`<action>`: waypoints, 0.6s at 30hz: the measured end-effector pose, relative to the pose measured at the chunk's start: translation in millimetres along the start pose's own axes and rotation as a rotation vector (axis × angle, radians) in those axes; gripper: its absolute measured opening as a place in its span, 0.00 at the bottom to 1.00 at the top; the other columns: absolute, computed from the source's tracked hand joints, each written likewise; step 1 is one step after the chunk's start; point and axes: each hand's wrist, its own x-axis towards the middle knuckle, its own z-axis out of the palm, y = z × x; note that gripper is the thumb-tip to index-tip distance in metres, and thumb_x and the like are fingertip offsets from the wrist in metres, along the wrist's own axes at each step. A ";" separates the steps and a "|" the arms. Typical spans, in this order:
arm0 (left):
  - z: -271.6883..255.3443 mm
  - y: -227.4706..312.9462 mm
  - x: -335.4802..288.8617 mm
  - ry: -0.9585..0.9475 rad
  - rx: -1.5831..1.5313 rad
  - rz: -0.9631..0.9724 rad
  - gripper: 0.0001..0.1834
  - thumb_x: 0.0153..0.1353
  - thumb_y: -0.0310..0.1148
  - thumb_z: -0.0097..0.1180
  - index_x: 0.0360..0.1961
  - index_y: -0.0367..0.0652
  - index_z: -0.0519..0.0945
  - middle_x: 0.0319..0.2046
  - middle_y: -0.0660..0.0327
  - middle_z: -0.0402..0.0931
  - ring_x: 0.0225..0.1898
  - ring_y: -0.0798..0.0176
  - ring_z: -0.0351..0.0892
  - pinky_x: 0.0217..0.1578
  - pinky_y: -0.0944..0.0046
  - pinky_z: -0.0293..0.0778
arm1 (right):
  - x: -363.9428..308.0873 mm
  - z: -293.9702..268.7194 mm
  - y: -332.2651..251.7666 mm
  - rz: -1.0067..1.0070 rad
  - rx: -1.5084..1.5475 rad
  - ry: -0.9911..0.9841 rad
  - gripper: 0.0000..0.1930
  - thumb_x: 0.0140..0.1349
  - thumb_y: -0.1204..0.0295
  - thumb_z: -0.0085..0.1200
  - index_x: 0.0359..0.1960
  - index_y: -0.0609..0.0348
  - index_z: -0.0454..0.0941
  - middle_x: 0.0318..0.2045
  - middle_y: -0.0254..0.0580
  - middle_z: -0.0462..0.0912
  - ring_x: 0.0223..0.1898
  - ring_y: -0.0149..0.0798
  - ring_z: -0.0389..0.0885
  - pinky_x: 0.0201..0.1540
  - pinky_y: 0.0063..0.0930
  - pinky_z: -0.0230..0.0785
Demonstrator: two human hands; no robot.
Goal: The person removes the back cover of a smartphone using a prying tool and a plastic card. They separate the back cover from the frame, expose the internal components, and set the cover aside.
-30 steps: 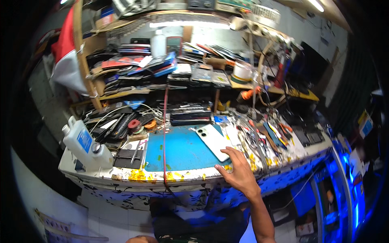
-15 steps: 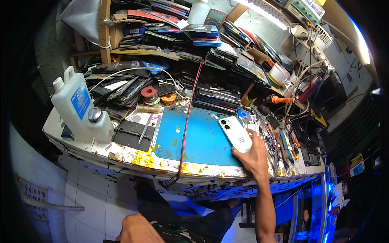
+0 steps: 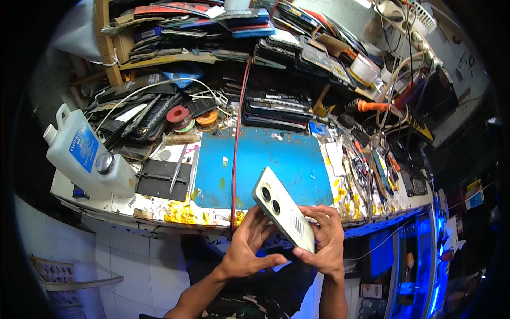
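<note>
A pale green smartphone (image 3: 285,213) is tilted in the air in front of the bench, its back with two round camera lenses facing me. My right hand (image 3: 328,245) grips its lower end, with the thumb at the bottom corner and the fingers along the right edge. Beside the phone's left edge is my left hand (image 3: 241,252), thumb stretched out and fingers apart. Those fingertips are partly hidden behind the phone, so I cannot tell whether they touch it. Beyond the phone lies a blue work mat (image 3: 287,159), crossed by a red and black cable (image 3: 235,170).
White bottles (image 3: 85,154) stand at the bench's left, near a dark plate with tweezers (image 3: 177,175). Solder spools (image 3: 179,117) and stacked phone parts (image 3: 277,111) line the back. Hand tools (image 3: 382,170) crowd the right, below an orange-handled soldering iron (image 3: 372,106).
My right hand has lifted the phone off the mat and brought it toward me. My left hand has risen from my lap to the phone's left side. The view has shifted slightly.
</note>
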 end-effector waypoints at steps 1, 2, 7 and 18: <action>2.0 -1.4 4.0 -0.028 0.016 0.030 0.63 0.44 0.24 0.77 0.73 0.33 0.43 0.70 0.49 0.52 0.72 0.54 0.52 0.72 0.52 0.51 | -2.7 2.2 -0.4 -0.024 -0.011 -0.006 0.43 0.42 0.75 0.75 0.60 0.62 0.59 0.56 0.55 0.73 0.61 0.43 0.73 0.62 0.36 0.68; 4.3 -3.2 7.6 -0.018 -0.038 0.033 0.61 0.45 0.23 0.77 0.72 0.33 0.44 0.70 0.48 0.52 0.72 0.54 0.53 0.71 0.52 0.52 | -4.2 3.9 -1.3 -0.037 -0.012 -0.005 0.43 0.42 0.74 0.75 0.60 0.63 0.60 0.56 0.55 0.73 0.60 0.43 0.73 0.62 0.36 0.68; 11.3 -8.0 12.9 0.050 -0.026 0.001 0.57 0.45 0.31 0.77 0.70 0.32 0.50 0.67 0.39 0.59 0.67 0.40 0.64 0.65 0.41 0.64 | -9.4 3.2 -10.2 -0.110 -0.138 -0.011 0.42 0.41 0.73 0.76 0.59 0.64 0.64 0.57 0.53 0.74 0.60 0.42 0.74 0.61 0.35 0.68; 20.9 -5.7 9.4 0.096 -0.113 -0.033 0.60 0.52 0.54 0.70 0.73 0.41 0.45 0.68 0.39 0.54 0.67 0.39 0.62 0.64 0.40 0.66 | -28.4 -1.3 -37.4 -0.164 -0.377 -0.059 0.51 0.36 0.59 0.80 0.64 0.59 0.65 0.64 0.59 0.67 0.66 0.56 0.67 0.66 0.46 0.63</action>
